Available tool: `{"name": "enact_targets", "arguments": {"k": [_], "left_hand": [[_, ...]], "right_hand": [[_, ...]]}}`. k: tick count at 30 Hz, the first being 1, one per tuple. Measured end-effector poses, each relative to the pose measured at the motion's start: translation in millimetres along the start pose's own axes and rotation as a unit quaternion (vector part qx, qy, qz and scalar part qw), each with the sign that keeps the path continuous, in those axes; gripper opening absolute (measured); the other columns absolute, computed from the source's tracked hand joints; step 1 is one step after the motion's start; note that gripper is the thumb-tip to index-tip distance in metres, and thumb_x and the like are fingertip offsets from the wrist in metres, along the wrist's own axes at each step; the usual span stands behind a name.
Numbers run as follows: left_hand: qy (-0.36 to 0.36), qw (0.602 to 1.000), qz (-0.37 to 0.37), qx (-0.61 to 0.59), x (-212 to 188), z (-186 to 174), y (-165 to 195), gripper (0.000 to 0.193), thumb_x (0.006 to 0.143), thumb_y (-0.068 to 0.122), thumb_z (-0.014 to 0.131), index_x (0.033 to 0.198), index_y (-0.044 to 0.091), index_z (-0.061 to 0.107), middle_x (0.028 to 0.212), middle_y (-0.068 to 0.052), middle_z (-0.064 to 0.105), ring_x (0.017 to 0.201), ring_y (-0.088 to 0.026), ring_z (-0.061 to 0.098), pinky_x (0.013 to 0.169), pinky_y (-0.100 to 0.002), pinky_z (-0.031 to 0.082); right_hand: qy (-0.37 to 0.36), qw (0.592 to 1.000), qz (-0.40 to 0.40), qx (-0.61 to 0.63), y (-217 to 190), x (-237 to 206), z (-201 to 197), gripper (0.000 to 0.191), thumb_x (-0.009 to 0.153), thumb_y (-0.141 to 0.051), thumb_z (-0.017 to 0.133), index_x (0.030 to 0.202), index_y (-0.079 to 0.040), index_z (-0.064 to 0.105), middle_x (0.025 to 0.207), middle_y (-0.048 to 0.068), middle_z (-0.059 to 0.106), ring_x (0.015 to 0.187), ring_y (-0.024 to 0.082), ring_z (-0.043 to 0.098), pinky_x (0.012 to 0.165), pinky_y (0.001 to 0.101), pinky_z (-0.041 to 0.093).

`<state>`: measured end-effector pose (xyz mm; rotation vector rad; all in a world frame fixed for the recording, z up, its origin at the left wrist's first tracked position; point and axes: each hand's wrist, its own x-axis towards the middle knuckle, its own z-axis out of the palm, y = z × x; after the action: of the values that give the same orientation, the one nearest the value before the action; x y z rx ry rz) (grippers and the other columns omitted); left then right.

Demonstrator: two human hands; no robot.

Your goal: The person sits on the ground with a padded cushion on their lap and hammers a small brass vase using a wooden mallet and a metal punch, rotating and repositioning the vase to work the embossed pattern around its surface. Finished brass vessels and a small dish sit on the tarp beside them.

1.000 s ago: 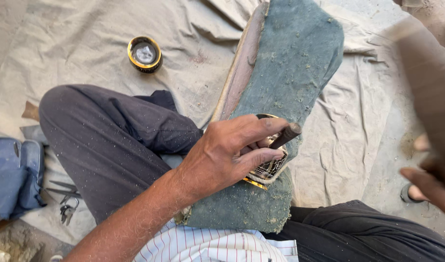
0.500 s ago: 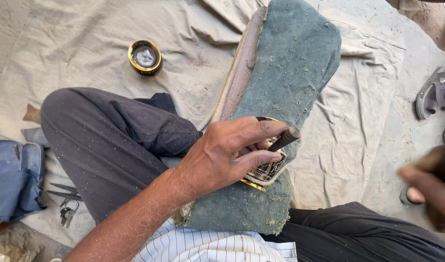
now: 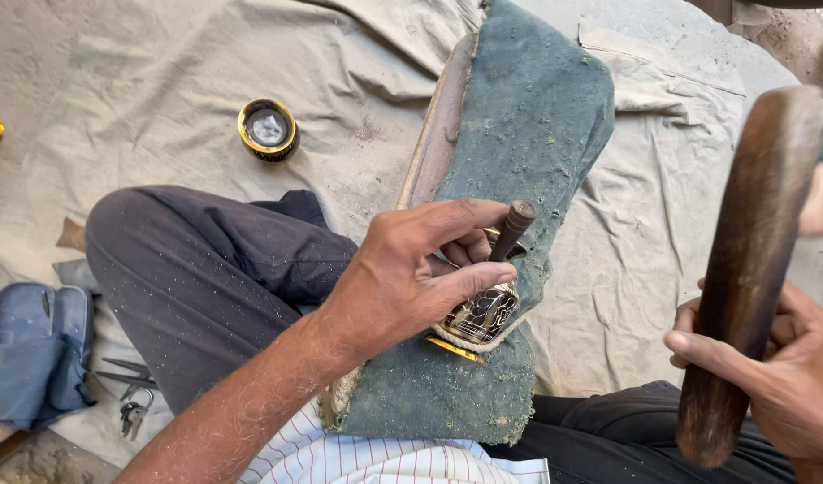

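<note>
Change: since half a second ago the wooden mallet (image 3: 748, 269) has been brought into view at the right, where only a blurred edge of the hand was seen; the left hand has been kept in place.
Left hand: the left hand (image 3: 411, 273) is curled over the work, with a short metal punch (image 3: 512, 229) pinched between thumb and fingers and set tilted against the piece.
Right hand: the right hand (image 3: 779, 376) is closed around the lower part of the mallet, which is held nearly upright, well apart from the punch.
Workpiece: a small engraved brass piece (image 3: 483, 314), dark with gold patterning, is held under the left fingers, resting on the green padded board (image 3: 528, 134).
Board: it is laid lengthwise from near to far, its near end propped between the dark-trousered knees (image 3: 205, 278).
Far left: a round brass bowl (image 3: 268, 128) is seen on the pale cloth (image 3: 142, 81).
Near left: a folded blue cloth (image 3: 35, 350) and small metal tools (image 3: 129, 394) are laid just beside the knee.
</note>
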<state>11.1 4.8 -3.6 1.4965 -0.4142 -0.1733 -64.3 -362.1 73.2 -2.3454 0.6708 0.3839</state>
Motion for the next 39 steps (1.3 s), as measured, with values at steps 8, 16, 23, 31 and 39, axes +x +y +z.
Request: {"name": "enact_targets", "arguments": {"k": [8,16,23,31,39], "left_hand": [[-0.085,0.992,0.036,0.089,11,5,-1,0.046,0.087,0.017,0.083,0.127,0.007,0.065,0.087,-0.004,0.069,0.075,-0.013,0.067,0.069,-0.029,0.058],[-0.088,0.983,0.079,0.141,10,9,2,0.043,0.093,0.019,0.078,0.132,0.009,0.064,0.090,-0.005,0.068,0.081,-0.018,0.069,0.073,-0.035,0.057],[-0.098,0.983,0.067,0.139,10,8,0,0.044,0.092,0.022,0.078,0.132,0.012,0.064,0.091,-0.005,0.068,0.080,-0.019,0.070,0.073,-0.036,0.058],[-0.115,0.982,0.060,0.135,14,7,1,0.045,0.089,0.022,0.079,0.131,0.011,0.065,0.090,-0.006,0.069,0.079,-0.019,0.070,0.072,-0.035,0.058],[-0.110,0.978,0.084,0.154,16,7,2,0.048,0.090,0.022,0.081,0.133,0.010,0.064,0.093,-0.007,0.069,0.081,-0.020,0.070,0.073,-0.036,0.058]], "right_hand": [[-0.028,0.991,-0.104,0.073,0,-24,-11,0.036,0.080,-0.010,0.080,0.110,-0.004,0.061,0.089,0.013,0.064,0.084,0.023,0.080,0.068,0.0381,0.070],[-0.051,0.937,-0.011,-0.346,1,5,-7,0.039,0.080,-0.027,0.082,0.109,-0.008,0.064,0.079,0.008,0.065,0.068,0.019,0.066,0.064,0.0338,0.061],[-0.015,0.951,-0.074,-0.299,42,8,-23,0.045,0.079,-0.028,0.083,0.116,-0.009,0.064,0.080,0.009,0.066,0.069,0.020,0.067,0.064,0.0347,0.062],[-0.006,0.953,-0.082,-0.290,54,8,-25,0.053,0.078,-0.030,0.083,0.123,-0.009,0.063,0.082,0.009,0.066,0.069,0.020,0.068,0.064,0.0357,0.062],[-0.007,0.953,-0.086,-0.291,59,7,-26,0.061,0.077,-0.031,0.084,0.130,-0.009,0.063,0.084,0.010,0.067,0.069,0.021,0.069,0.064,0.0368,0.063]]}}
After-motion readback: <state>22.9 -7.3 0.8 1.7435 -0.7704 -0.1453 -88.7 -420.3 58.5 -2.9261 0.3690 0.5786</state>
